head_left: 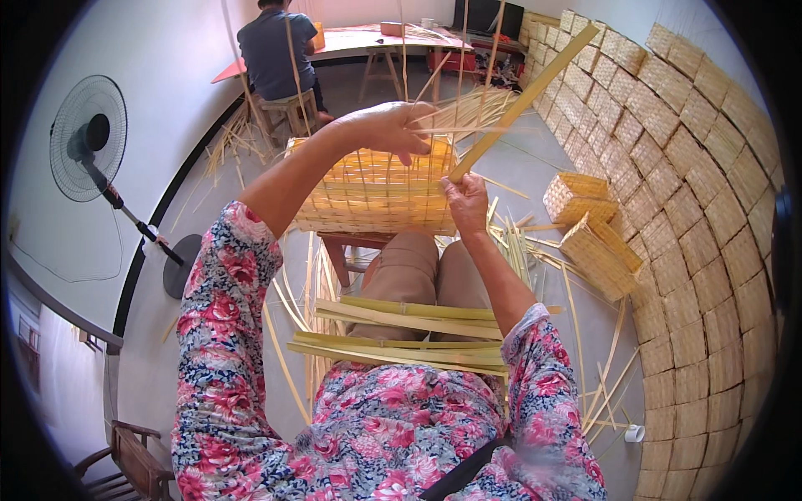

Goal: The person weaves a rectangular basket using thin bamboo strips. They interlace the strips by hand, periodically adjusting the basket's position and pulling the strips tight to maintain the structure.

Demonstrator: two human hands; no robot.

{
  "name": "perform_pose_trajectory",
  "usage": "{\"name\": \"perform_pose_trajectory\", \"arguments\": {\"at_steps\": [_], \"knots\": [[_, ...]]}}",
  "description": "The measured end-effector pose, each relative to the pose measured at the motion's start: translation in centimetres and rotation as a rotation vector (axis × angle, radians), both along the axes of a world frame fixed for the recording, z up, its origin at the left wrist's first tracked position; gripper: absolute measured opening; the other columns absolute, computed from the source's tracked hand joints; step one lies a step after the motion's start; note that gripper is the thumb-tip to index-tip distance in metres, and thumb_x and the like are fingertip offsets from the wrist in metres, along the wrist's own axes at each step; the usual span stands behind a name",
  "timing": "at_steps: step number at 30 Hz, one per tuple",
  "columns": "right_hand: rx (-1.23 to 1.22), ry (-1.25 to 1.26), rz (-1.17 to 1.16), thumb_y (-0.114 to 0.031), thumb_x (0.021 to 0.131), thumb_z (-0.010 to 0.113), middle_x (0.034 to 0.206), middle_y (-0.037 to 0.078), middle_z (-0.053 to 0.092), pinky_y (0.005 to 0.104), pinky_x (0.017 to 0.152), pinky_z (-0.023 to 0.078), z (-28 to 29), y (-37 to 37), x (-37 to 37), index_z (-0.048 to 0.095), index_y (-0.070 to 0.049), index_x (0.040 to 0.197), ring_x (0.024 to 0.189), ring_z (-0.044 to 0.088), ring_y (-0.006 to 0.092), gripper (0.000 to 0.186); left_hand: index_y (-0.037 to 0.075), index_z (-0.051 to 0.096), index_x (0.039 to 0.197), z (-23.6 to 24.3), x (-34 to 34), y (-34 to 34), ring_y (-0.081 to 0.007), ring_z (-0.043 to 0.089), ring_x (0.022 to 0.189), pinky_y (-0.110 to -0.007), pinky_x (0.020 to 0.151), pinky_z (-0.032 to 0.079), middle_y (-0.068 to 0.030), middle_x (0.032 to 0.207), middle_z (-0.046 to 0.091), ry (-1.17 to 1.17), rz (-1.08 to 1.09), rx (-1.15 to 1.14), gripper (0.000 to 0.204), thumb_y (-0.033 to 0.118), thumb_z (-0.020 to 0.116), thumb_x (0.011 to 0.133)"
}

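My right hand (468,200) is closed around the lower end of a wide greenish-yellow bamboo strip (528,100), which slants up and to the right. Just left of it is a half-woven yellow bamboo basket (368,196), resting on a low reddish wooden stool (334,250) before my knees. Long thin stakes rise from the basket's rim. Over its far rim reaches my left hand (388,129), thumb and fingers apart. A pale, blurred thin strip passes by those fingertips; I see no firm grip on it. Several split bamboo strips (401,344) lie across my lap.
Stacked woven baskets (685,167) line the right side. Two loose baskets (581,199) sit on the floor there. A standing fan (88,138) is at left, a wooden chair (129,463) at lower left. A person (276,54) sits by a table (359,37). Loose strips litter the floor.
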State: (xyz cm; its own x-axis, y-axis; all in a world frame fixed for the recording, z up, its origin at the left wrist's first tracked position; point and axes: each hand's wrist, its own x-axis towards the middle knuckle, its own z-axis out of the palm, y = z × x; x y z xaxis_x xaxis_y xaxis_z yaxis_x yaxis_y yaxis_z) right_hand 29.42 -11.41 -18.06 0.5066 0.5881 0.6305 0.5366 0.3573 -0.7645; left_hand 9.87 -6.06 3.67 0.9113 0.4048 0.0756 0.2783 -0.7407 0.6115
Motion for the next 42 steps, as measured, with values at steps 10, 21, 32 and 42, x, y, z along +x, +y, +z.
{"name": "perform_pose_trajectory", "arguments": {"at_steps": [10,21,32,42], "knots": [[0.072,0.090,0.185,-0.010,0.083,0.071,0.094,0.008,0.067,0.0324,0.082,0.048,2.8,-1.0,3.2,0.071,-0.003,0.098,0.091,0.062,0.0187,0.016,0.009,0.059,0.096,-2.8,-1.6,-4.1,-0.0299,0.058,0.105,-0.042,0.082,0.050,-0.0077,0.093,0.063,-0.218,-0.178,0.798,0.015,0.003,0.059,0.082],[-0.086,0.107,0.594,-0.008,0.096,0.060,0.102,-0.001,0.063,0.0203,0.074,0.045,9.6,-8.2,-0.7,0.064,-0.002,0.112,0.088,0.054,0.0051,0.018,0.020,0.053,0.133,-4.9,-4.0,-6.5,-0.0236,0.061,0.101,-0.037,0.076,0.054,-0.0053,0.099,0.065,-0.284,-0.255,0.761,0.051,0.007,0.060,0.085],[-0.167,-0.914,0.240,-0.008,0.093,0.055,0.083,0.014,0.062,0.0393,0.062,0.049,15.1,-6.5,-1.6,0.059,-0.001,0.093,0.073,0.062,0.0305,0.007,0.022,0.059,0.118,-8.5,-5.1,-5.7,-0.0199,0.062,0.104,-0.033,0.074,0.056,-0.0007,0.105,0.063,-0.399,-0.164,0.912,0.032,0.016,0.057,0.087],[-0.476,-1.211,0.136,0.002,0.083,0.053,0.087,0.016,0.060,0.0477,0.071,0.047,12.6,-3.4,1.6,0.056,-0.004,0.090,0.085,0.060,0.0399,0.010,0.017,0.060,0.113,-8.9,-5.8,-6.2,-0.0224,0.062,0.105,-0.035,0.079,0.054,-0.0027,0.102,0.064,-0.416,-0.182,0.872,0.025,0.018,0.056,0.088]]}}
